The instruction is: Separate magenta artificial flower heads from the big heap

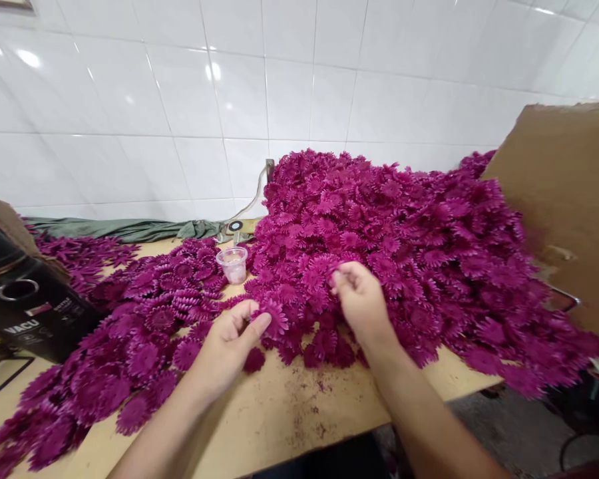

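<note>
Plainly, left hand [232, 339] pinches round, fringe-edged magenta flower [278, 317]; wall tiles [289, 93] glossy.

Front tabletop [264, 416] allows passage; the flower heap [394, 226] blocks beyond.

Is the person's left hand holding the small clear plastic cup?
No, the left hand pinches a magenta many-petalled flower, while the small clear plastic cup stands untouched beyond it.

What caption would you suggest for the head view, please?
Left hand holding a magenta flower, right hand before the heap.
</note>
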`<state>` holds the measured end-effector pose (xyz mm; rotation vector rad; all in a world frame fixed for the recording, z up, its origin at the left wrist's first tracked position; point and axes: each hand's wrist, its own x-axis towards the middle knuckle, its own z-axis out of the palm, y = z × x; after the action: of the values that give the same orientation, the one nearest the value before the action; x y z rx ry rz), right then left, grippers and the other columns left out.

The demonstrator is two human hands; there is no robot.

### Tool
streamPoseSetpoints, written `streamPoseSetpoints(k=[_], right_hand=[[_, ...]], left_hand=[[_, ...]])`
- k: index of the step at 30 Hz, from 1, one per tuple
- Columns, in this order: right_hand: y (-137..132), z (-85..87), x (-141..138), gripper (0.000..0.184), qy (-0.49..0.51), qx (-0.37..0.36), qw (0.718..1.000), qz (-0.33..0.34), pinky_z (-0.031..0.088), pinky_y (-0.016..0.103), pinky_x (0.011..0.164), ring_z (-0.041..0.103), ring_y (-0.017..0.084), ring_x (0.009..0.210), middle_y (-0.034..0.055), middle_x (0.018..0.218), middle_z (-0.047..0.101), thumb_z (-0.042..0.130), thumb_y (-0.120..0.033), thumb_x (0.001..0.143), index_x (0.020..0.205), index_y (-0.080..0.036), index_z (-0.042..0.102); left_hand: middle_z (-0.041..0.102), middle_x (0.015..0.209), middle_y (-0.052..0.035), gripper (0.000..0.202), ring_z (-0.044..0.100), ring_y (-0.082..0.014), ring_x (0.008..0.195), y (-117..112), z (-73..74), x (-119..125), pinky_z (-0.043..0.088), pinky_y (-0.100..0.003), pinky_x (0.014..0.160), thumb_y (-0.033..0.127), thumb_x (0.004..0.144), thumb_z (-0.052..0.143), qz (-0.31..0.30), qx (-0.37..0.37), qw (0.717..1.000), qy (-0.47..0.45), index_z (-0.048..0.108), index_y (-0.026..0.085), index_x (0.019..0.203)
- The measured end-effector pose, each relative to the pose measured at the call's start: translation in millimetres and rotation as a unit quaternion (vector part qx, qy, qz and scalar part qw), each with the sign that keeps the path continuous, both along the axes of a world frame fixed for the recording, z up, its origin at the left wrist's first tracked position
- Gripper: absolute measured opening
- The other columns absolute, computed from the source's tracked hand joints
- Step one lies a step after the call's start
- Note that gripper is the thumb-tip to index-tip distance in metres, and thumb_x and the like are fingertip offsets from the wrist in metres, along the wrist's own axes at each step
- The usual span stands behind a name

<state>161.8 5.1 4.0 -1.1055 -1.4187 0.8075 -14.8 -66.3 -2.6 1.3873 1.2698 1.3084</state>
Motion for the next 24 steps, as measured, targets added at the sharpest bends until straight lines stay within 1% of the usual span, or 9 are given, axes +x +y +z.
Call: streamPoseSetpoints(k=[3,6,8,10,12,15,18,21,24], right_hand=[[13.8,5.6,11.3,0.01,-0.063,0.065,0.993,-0.081,0.044,0.036,0.072,0.053,0.018,0.07,0.0052,0.076,0.055,0.049,-0.02,0.068,0.078,-0.018,0.051],[-1.0,9.8,0.9,0.016,-0.168,0.15,0.971,-0.075,0.039,0.043,0.088,0.051,0.025,0.093,0.012,0.095,0.058,0.052,-0.019,0.069,0.084,-0.017,0.057],[-20.3,9.1,-14.9,0.01,-0.198,0.15,0.969,-0.003,0.041,0.041,0.085,0.052,0.023,0.09,0.0099,0.089,0.061,0.051,-0.023,0.074,0.079,-0.018,0.058],[-36.6,4.7,-30.9,0.009,-0.178,0.077,0.974,0.116,0.046,0.034,0.073,0.055,0.018,0.074,0.0051,0.076,0.061,0.052,-0.025,0.076,0.075,-0.019,0.057],[-44.0,-1.7,-42.4,0.004,-0.124,-0.012,0.97,0.21,0.045,0.027,0.062,0.053,0.012,0.062,0.0004,0.068,0.058,0.054,-0.022,0.074,0.073,-0.019,0.054],[-40.2,-8.9,-48.0,0.006,-0.052,-0.073,0.962,0.257,0.041,0.022,0.055,0.047,0.009,0.055,-0.0041,0.06,0.05,0.053,-0.014,0.069,0.069,-0.018,0.05],[-31.1,-7.9,-45.0,0.007,-0.012,-0.058,0.974,0.217,0.036,0.022,0.052,0.041,0.008,0.052,-0.0056,0.056,0.044,0.049,-0.013,0.068,0.065,-0.018,0.048],[-20.2,0.6,-37.1,0.006,0.01,-0.026,0.987,0.156,0.034,0.022,0.05,0.038,0.009,0.049,-0.0059,0.054,0.042,0.047,-0.016,0.069,0.064,-0.019,0.047],[-0.8,11.8,-21.4,0.004,0.031,0.02,0.999,0.035,0.035,0.023,0.051,0.041,0.01,0.05,-0.0049,0.055,0.043,0.046,-0.019,0.07,0.066,-0.019,0.046]], left_hand=[[0.056,0.063,0.001,0.028,0.05,-0.0136,0.063,0.3,-5.6,-9.9,0.041,-0.027,0.066,0.044,0.066,0.064,0.034,-0.008,0.999,-0.02,0.055,0.017,0.065],[0.054,0.057,0.0022,0.028,0.049,-0.0127,0.058,4.2,-9.2,-8.8,0.041,-0.025,0.061,0.043,0.063,0.066,0.053,-0.014,0.998,-0.019,0.054,0.017,0.06],[0.051,0.054,0.0033,0.031,0.047,-0.0116,0.055,6.8,-9.8,-3.5,0.039,-0.024,0.057,0.044,0.062,0.066,0.054,-0.013,0.998,-0.019,0.053,0.017,0.057],[0.049,0.053,0.0044,0.034,0.044,-0.0102,0.053,8.0,-9.3,2.0,0.037,-0.022,0.053,0.047,0.061,0.067,0.052,-0.02,0.998,-0.028,0.051,0.017,0.055],[0.046,0.051,0.0053,0.039,0.04,-0.0092,0.05,7.3,-8.4,5.6,0.034,-0.021,0.05,0.052,0.06,0.065,0.056,-0.04,0.996,-0.048,0.049,0.017,0.053],[0.043,0.048,0.0057,0.044,0.038,-0.0092,0.048,4.0,-6.5,7.6,0.033,-0.022,0.049,0.059,0.064,0.057,0.056,-0.07,0.993,-0.075,0.047,0.017,0.053],[0.043,0.049,0.005,0.043,0.037,-0.0093,0.049,1.1,-4.1,9.6,0.032,-0.022,0.05,0.058,0.066,0.056,0.046,-0.043,0.997,-0.046,0.047,0.018,0.053],[0.039,0.049,0.0059,0.04,0.034,-0.0089,0.048,-0.5,-2.5,11.8,0.031,-0.022,0.05,0.052,0.066,0.058,0.036,0.0,0.999,-0.002,0.043,0.019,0.05],[0.039,0.051,0.0062,0.035,0.035,-0.0091,0.05,-2.8,-3.8,9.3,0.033,-0.021,0.052,0.046,0.068,0.058,0.052,0.021,0.998,-0.013,0.043,0.019,0.052]])
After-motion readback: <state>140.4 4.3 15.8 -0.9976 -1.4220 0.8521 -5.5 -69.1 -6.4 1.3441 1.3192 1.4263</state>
